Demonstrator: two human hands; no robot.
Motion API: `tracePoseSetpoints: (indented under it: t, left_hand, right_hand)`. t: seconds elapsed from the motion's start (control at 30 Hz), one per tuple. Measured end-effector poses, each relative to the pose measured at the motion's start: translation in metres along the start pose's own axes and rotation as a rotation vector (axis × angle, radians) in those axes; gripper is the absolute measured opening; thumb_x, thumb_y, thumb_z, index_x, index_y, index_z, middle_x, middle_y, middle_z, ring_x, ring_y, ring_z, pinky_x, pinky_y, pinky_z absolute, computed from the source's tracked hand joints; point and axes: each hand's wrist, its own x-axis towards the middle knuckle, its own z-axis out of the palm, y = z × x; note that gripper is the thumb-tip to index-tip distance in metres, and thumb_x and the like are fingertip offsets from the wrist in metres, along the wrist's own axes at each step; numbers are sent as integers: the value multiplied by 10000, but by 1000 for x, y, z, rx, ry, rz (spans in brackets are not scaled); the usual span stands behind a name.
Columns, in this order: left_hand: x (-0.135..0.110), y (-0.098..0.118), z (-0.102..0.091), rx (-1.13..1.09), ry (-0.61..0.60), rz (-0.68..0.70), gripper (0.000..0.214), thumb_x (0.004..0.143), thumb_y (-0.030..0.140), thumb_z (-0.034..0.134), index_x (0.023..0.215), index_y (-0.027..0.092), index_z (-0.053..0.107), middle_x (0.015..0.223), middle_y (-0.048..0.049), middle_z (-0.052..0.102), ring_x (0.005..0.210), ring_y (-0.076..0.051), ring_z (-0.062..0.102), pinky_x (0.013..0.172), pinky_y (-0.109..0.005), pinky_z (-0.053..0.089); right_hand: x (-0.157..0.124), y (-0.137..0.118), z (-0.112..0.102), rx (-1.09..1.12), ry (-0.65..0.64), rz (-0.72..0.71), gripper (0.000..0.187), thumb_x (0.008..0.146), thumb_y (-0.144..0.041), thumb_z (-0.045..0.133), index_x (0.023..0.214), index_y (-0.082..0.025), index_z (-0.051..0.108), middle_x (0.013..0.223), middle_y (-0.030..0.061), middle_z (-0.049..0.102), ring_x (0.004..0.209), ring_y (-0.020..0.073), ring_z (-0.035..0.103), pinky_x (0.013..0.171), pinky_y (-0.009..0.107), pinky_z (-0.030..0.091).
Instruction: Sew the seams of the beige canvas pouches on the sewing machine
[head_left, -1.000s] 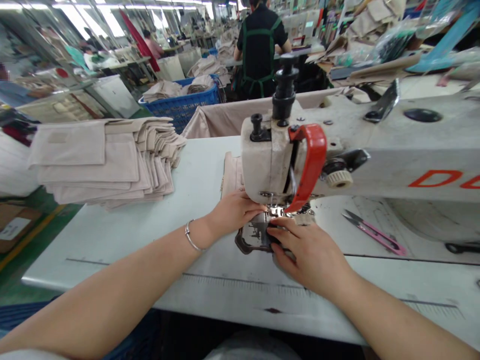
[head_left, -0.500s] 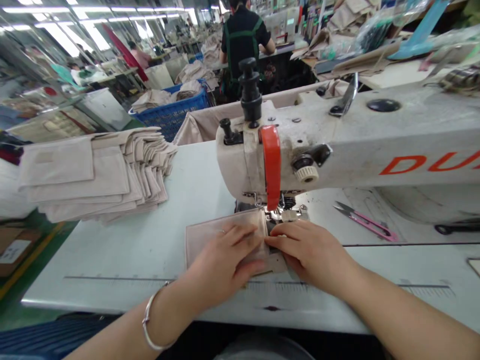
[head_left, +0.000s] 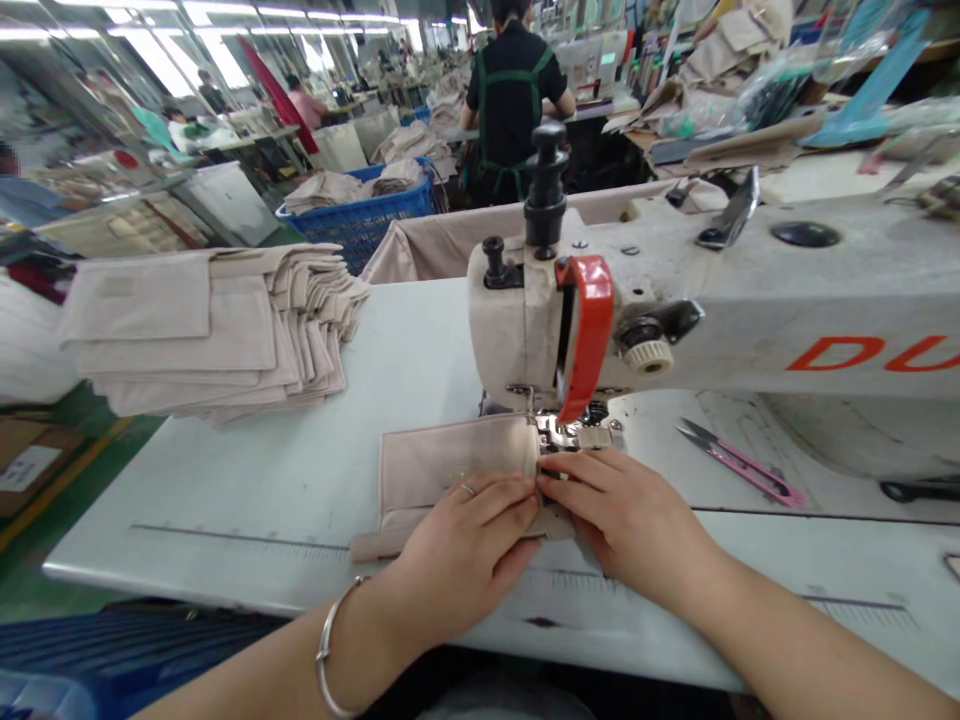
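Observation:
A beige fabric piece (head_left: 450, 455) lies on the sewing machine's bed, its right edge beside the metal presser foot (head_left: 559, 435). My left hand (head_left: 472, 535), with a ring and a bracelet, grips the near right part of the fabric, fingers together on top. My right hand (head_left: 630, 505) pinches the fabric's right edge just in front of the foot, fingertips almost touching the left ones. The thumbs' hold on the cloth is partly hidden. Above stands the sewing machine head (head_left: 517, 330) with a red guard (head_left: 589, 335).
A stack of beige sewn pieces (head_left: 217, 330) sits at the table's left. Pink-handled thread snips (head_left: 739, 462) lie right of the foot. Behind are a blue basket (head_left: 375, 220) of fabric and a person in a green-strapped apron (head_left: 514, 100). A printed ruler (head_left: 247, 540) runs along the front edge.
The view has shifted slightly. My left hand has slid toward the near edge of the fabric, and a folded strip now shows to its left. My right hand stays by the foot.

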Motion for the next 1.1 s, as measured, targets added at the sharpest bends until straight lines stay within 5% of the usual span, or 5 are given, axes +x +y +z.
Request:
tracePoseSetpoints:
  t: [0.57, 0.73, 0.9, 1.1]
  left_hand:
    - [43, -51, -5, -27, 15, 91, 238, 929, 246, 568, 1157, 181, 595, 1212, -53, 599, 1149, -216, 535, 1042, -393, 437]
    - [41, -68, -9, 47, 1, 166, 252, 935, 290, 590, 1166, 190, 608, 1204, -50, 615, 1136, -231, 540, 1021, -411, 446]
    - [37, -68, -7, 30, 96, 166, 140, 955, 229, 555, 1059, 183, 637, 1070, -33, 678, 1011, -186, 610, 939, -356, 488]
    - [35, -53, -4, -82, 88, -23, 176, 889, 184, 641, 1064, 198, 624, 1073, -33, 666, 1005, -204, 603, 929, -384, 492]
  right_hand:
    - [8, 4, 2, -107, -88, 185, 499, 836, -71, 481, 1324, -167, 521, 1097, 109, 599, 935, 259, 555, 801, 380, 497]
    - [4, 11, -6, -83, 163, 265, 241, 879, -154, 493, 1088, -133, 613, 1061, 115, 591, 970, 257, 534, 840, 375, 463]
    - [6, 17, -13, -276, 51, 343, 191, 931, -286, 513, 800, -178, 601, 815, 71, 586, 831, 251, 503, 765, 386, 424]
    - [7, 14, -11, -279, 67, 323, 284, 929, -273, 511, 676, -181, 600, 723, 67, 569, 786, 232, 493, 742, 378, 416]
